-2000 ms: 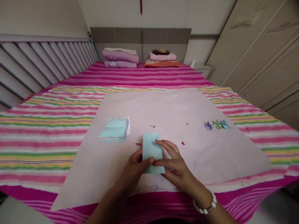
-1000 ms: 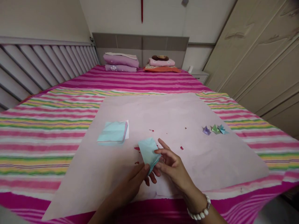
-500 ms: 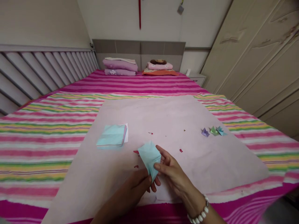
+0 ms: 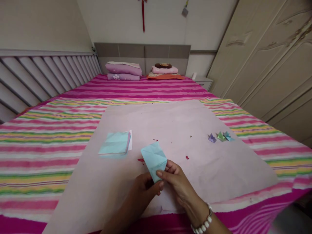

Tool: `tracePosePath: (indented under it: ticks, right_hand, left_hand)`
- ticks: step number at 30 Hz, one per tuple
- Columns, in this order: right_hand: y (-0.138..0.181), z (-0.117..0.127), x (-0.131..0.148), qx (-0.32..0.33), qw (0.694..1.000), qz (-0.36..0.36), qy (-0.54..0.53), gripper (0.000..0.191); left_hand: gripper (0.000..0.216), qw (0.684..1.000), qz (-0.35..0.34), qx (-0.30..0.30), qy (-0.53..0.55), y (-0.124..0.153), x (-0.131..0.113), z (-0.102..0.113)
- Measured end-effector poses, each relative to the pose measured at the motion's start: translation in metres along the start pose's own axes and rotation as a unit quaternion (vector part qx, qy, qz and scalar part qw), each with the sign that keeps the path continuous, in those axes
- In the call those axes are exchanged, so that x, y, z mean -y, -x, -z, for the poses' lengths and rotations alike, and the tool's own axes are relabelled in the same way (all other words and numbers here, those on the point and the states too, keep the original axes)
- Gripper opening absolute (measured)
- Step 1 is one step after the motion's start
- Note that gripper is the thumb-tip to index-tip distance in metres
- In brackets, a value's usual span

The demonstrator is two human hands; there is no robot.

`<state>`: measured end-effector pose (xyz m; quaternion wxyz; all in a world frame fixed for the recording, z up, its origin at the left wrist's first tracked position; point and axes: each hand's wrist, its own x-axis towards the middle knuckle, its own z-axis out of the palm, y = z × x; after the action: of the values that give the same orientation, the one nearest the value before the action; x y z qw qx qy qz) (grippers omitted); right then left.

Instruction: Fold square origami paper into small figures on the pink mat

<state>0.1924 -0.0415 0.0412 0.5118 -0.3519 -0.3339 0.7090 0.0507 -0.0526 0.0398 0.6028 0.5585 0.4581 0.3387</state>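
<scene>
A light blue sheet of origami paper (image 4: 154,158), folded into a kite-like shape, is held above the pale mat. My right hand (image 4: 179,180) pinches its lower right side, thumb on the front and fingers behind. My left hand (image 4: 143,191) is closed at the bottom corner, its thumb just below the paper and its other fingers partly hidden behind it. To the left lies a stack of square paper (image 4: 114,143) with light blue on top. Small folded paper pieces in purple (image 4: 212,138), green (image 4: 221,136) and blue (image 4: 228,136) sit at the right.
The pale mat (image 4: 170,117) lies on a bed with a striped cover (image 4: 48,143). Small red scraps (image 4: 187,157) dot the mat. Folded bedding (image 4: 123,71) and a pillow stack (image 4: 164,70) rest by the headboard. A wardrobe (image 4: 265,74) stands at the right.
The folded paper has been raised slightly and turned, showing more of its front. My left hand's fingers have shifted around its lower corner, and the right thumb sits lower on it.
</scene>
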Motion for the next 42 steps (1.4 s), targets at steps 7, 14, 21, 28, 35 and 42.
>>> tracePosePath:
  ticks: [7, 14, 21, 28, 35, 42]
  right_hand:
    - [-0.003, 0.013, -0.003, -0.061, 0.996, 0.030, 0.063, 0.030]
    - [-0.001, 0.009, -0.008, -0.057, 0.997, 0.005, 0.048, 0.030]
    - [-0.001, 0.011, -0.002, -0.067, 0.996, 0.007, 0.050, 0.028]
    - [0.000, 0.012, -0.008, -0.064, 0.998, -0.010, 0.017, 0.025]
    - [0.001, 0.014, -0.008, -0.051, 0.998, -0.037, -0.003, 0.024]
    - [0.001, 0.018, -0.006, -0.059, 0.997, -0.029, 0.027, 0.026]
  left_hand:
    - [0.031, 0.999, 0.015, -0.017, 0.047, -0.004, -0.003, -0.002]
    - [0.034, 0.992, 0.003, -0.101, 0.072, -0.012, -0.008, 0.004]
    - [0.039, 0.983, -0.012, -0.097, 0.157, -0.010, -0.018, 0.011]
    - [0.029, 0.992, 0.009, -0.044, 0.119, -0.004, -0.018, 0.025]
    - [0.024, 0.995, -0.006, -0.042, 0.092, -0.003, -0.012, 0.024]
    - [0.024, 0.986, -0.103, -0.077, 0.111, -0.001, -0.014, 0.039]
